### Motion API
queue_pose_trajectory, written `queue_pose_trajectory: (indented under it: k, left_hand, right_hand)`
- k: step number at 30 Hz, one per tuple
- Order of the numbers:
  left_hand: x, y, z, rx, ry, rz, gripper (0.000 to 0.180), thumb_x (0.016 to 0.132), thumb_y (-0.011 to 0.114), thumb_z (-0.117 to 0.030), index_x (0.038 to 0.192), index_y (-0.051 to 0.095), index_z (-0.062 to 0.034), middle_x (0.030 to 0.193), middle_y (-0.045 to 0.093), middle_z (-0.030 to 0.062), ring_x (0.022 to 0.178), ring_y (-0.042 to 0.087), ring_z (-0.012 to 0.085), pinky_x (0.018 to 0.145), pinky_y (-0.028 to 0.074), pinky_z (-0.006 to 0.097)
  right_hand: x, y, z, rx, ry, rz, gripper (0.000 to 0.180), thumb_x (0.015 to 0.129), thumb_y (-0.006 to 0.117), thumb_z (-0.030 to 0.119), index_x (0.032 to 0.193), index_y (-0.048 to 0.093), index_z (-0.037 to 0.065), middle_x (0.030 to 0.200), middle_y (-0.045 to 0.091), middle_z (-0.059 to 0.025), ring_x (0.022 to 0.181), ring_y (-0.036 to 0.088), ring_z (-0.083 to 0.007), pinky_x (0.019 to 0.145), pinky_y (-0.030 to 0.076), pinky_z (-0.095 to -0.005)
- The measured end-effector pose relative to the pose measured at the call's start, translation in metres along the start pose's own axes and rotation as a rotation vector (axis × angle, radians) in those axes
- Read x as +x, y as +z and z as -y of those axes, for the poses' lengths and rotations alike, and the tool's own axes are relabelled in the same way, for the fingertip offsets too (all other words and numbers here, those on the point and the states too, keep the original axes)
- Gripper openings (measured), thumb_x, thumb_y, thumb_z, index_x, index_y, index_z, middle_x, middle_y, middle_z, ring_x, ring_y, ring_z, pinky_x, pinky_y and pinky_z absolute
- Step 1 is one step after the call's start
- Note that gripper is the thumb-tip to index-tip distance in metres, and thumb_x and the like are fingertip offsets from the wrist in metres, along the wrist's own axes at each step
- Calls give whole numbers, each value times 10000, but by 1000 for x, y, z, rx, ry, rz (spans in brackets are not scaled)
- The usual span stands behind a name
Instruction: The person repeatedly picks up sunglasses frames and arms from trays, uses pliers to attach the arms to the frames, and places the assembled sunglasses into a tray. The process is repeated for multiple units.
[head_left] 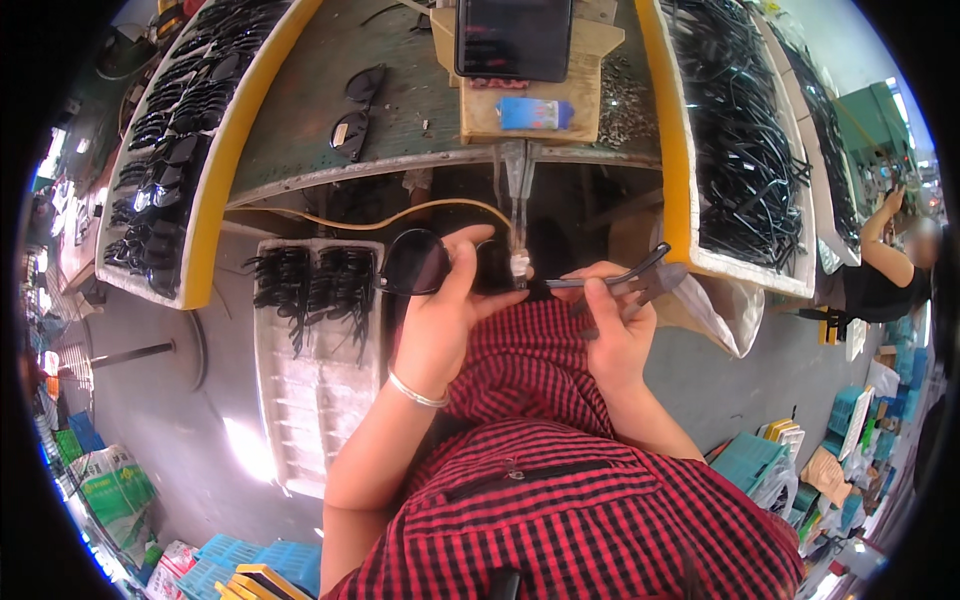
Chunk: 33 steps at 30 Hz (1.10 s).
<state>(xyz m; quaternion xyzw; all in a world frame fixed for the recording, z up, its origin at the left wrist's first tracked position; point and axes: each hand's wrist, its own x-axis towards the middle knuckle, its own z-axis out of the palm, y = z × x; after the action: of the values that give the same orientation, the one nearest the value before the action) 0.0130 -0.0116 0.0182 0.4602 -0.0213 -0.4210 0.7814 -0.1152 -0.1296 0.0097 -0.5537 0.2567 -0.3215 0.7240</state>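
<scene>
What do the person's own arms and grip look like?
The left grip and right grip are ungloved hands. A narrow, pale bangle circles the left forearm near the wrist; the right forearm shows none. No sleeves cover either forearm.

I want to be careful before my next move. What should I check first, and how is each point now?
1. Sunglasses held by left hand: ok.
2. Dark curved piece held by right hand: ok.
3. Sunglasses touching the metal fixture: cannot tell; they overlap in this view.
4. Yellow-sided tray at right stocked with dark strips: ok.
5. Bench free of loose eyewear: not ok; another dark pair lies there.
</scene>
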Motion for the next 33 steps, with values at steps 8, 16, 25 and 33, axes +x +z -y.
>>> queue_pose_trajectory:
  k: [8,16,25,33]
  left_hand:
    - [-2,2,-2,4,18,40,395,1035,394,-285,1302,441,3,1171,602,217,1065,632,324,898,542,456]
    - [-2,-2,0,-30,32,59,384,1034,394,-263,1303,437,8,1176,598,231,1074,626,342,905,537,469]
    - [-2,-2,0,-48,31,65,384,1032,398,-255,1304,438,12,1168,601,237,1072,626,351,903,539,476]
    - [-2,-3,-1,-55,34,66,391,1028,405,-255,1299,437,25,1162,601,240,1068,628,352,896,546,477]
  right_hand:
    - [1,-3,2,55,86,-29,148,966,514,90,1041,573,-23,934,667,-158,851,669,-224,801,544,-346]
    - [3,0,2,212,147,-48,151,964,517,103,1057,560,-8,931,669,-172,842,675,-248,801,558,-384]
    - [2,-2,1,266,178,-43,150,964,513,104,1064,560,1,943,667,-174,859,672,-258,810,557,-400]
    - [3,-4,0,286,205,-40,150,962,522,109,1064,564,8,952,667,-175,873,673,-267,819,556,-410]
